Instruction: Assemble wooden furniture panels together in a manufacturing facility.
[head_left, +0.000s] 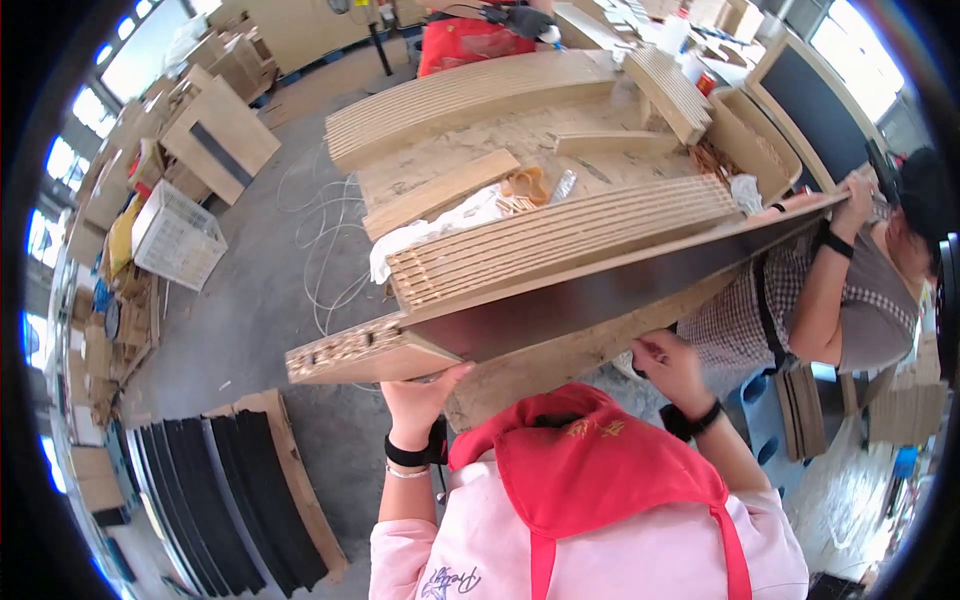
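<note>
Red apron [610,470] nearest us, over pink shirt. Our left hand [418,400] pinches pale wood end [350,362] at left of long dark-faced board [580,300]. Our right hand [672,365] curls just below board; cannot tell what it grips. Board tilts over near side of counter [530,140]. Co-worker's hand [855,200] holds far right end, maybe because board is too long for one. Strips in neat piles [560,240], likely to save room. We count: one board, three piles, two loose planks [440,192], one white crate [180,235] on floor.
</note>
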